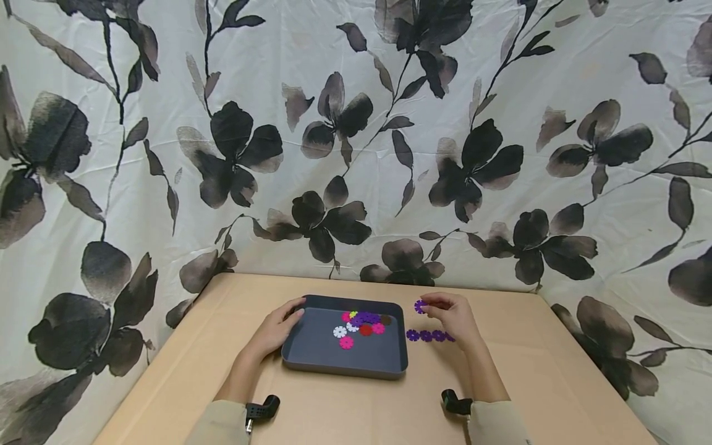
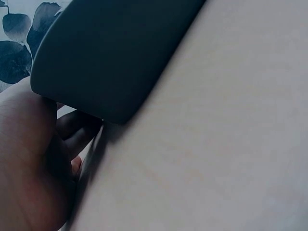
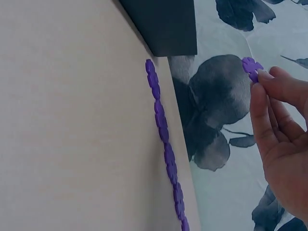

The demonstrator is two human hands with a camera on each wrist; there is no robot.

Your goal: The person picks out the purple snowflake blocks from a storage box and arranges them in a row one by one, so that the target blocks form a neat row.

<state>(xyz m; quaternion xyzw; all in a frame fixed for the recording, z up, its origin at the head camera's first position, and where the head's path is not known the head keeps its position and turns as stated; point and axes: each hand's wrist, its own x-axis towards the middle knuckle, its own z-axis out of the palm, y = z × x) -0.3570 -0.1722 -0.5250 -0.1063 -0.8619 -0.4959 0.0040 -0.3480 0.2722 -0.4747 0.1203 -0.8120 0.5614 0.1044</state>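
Note:
A dark grey tray (image 1: 317, 355) lies on the table, with several flower-shaped plastic discs in purple, pink, white, red, yellow and brown (image 1: 365, 330) heaped inside. My left hand (image 1: 274, 329) grips its left side, thumb at the rim; in the left wrist view the fingers curl by the tray's outer wall (image 2: 106, 57). Between thumb and fingertips my right hand (image 1: 453, 315) pinches a purple flower disc (image 3: 250, 65), raised above the table. Below that hand, a row of purple flower discs (image 1: 426, 336) stretches rightward from beside the tray, its right end hidden behind the wrist.
The tan tabletop (image 1: 356, 411) extends around the tray. Behind it hangs a white cloth (image 1: 267, 49) printed with dark flowers. A black wrist camera (image 1: 262, 408) sits on the left wrist, and another camera (image 1: 456, 403) on the right.

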